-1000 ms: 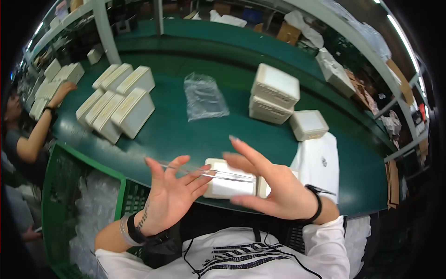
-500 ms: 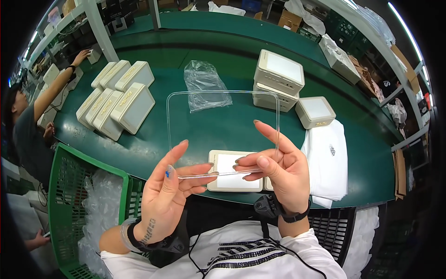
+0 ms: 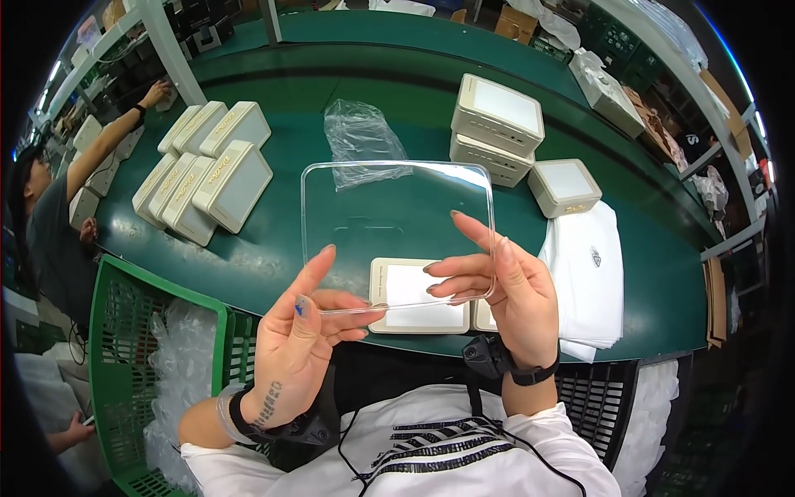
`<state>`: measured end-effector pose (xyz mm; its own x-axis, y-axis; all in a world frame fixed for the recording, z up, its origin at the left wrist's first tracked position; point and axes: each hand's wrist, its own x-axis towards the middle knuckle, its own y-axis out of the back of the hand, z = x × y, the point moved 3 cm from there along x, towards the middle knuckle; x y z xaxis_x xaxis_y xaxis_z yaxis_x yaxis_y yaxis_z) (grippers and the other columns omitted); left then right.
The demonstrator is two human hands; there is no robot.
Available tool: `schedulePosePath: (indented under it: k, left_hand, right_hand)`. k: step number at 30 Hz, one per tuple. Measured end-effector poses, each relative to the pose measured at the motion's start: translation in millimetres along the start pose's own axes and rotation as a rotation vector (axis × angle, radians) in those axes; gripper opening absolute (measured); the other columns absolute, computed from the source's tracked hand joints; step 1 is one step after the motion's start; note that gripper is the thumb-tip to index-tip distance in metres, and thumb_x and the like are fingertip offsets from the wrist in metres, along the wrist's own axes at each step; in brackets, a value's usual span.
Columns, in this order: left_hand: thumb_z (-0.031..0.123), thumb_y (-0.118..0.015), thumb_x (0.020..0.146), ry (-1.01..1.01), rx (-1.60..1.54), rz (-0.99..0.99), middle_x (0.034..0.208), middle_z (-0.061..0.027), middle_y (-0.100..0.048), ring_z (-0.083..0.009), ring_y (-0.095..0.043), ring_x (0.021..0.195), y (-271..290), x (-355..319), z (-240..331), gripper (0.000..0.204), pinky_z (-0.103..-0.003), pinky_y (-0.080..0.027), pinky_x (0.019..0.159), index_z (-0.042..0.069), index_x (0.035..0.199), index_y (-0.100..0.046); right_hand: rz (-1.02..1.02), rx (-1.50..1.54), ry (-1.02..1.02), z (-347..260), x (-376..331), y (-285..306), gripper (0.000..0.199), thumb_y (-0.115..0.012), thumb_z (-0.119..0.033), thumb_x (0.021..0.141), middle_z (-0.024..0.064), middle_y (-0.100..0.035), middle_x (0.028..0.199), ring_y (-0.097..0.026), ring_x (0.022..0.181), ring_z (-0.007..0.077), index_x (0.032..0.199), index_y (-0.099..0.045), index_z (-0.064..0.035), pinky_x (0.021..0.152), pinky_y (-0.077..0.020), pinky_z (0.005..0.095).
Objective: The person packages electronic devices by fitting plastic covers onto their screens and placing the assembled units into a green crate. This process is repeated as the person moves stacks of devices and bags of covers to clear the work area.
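Between my two hands is a clear plastic cover [image 3: 397, 228], a rounded rectangle with a raised rim, held above the green table. My left hand [image 3: 298, 335] pinches its lower left edge, with the index finger stretched up along the side. My right hand [image 3: 522, 302] grips the lower right corner between thumb and fingers. Behind the cover's lower edge, a beige box-shaped device [image 3: 426, 319] with a white top panel lies flat on the table, partly covered by my fingers. Part of a second beige device [image 3: 484, 317] shows beside it, mostly behind my right hand.
Several beige devices [image 3: 232, 186] stand on edge at the left. Two stacked devices [image 3: 499, 112] and a single one [image 3: 565, 187] are at the right, near folded white cloth [image 3: 584, 282]. A crumpled clear bag [image 3: 364, 141] lies beyond. Left are a green crate [image 3: 157, 290] and a co-worker [image 3: 54, 215].
The clear cover has tilted so its face shows more openly toward me. My right hand has shifted slightly right, its thumb now upright against the cover's right edge.
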<state>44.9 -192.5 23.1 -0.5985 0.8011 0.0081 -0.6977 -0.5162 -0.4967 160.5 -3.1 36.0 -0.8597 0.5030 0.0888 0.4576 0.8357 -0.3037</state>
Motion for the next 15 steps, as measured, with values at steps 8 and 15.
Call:
schedulePosePath:
  k: [8, 15]
  left_hand:
    - [0.019, -0.049, 0.098, -0.020, 0.125, 0.112, 0.109, -0.0087, -0.063, -0.0226, -0.061, 0.106, -4, 7, 2, 0.046, -0.030, -0.047, 0.086, 0.004, 0.140, -0.039]
    - [0.009, -0.050, 0.095, -0.004, 0.194, 0.142, 0.113, -0.0118, -0.062, -0.0224, -0.062, 0.105, 1, 8, -2, 0.046, -0.030, -0.047, 0.088, 0.000, 0.138, -0.040]
  right_hand:
    - [0.087, -0.164, -0.010, -5, -12, 2, 0.045, -0.037, -0.026, 0.102, 0.0196, -0.069, 0.083, -0.070, 0.072, 0.0232, 0.128, -0.046, 0.0096, 0.057, -0.0549, 0.0227]
    - [0.163, -0.232, 0.046, 5, -22, -5, 0.043, -0.039, -0.024, 0.101, 0.0183, -0.069, 0.077, -0.070, 0.068, 0.0219, 0.126, -0.048, 0.0102, 0.055, -0.0556, 0.0241]
